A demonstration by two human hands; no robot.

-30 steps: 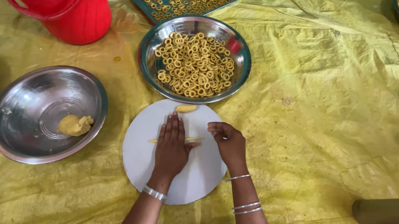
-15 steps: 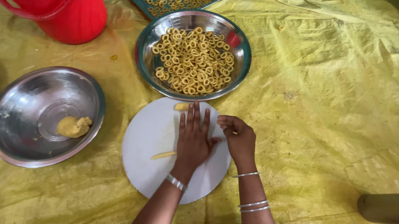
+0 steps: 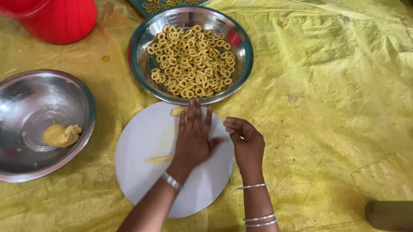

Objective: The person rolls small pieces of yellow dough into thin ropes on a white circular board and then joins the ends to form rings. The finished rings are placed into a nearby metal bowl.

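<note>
On yellow tarp (image 3: 359, 100): open room toward 3 o'clock. White round board (image 3: 148, 145) rim touching ring-filled steel bowl (image 3: 138, 63) at 12. Left hand (image 3: 193, 140), fingers flat, advanced to 12 since earlier; dough rope (image 3: 159, 159) now exposed at 9, thinner. Right hand (image 3: 246, 144) loosely curled, empty.

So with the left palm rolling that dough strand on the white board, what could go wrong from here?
The thin dough strand sticking out from under the left hand could snap or roll uneven. The white round board lies on a crinkled yellow sheet and may slide. The bowl of dough rings touches the board's far edge and could get nudged.
</note>
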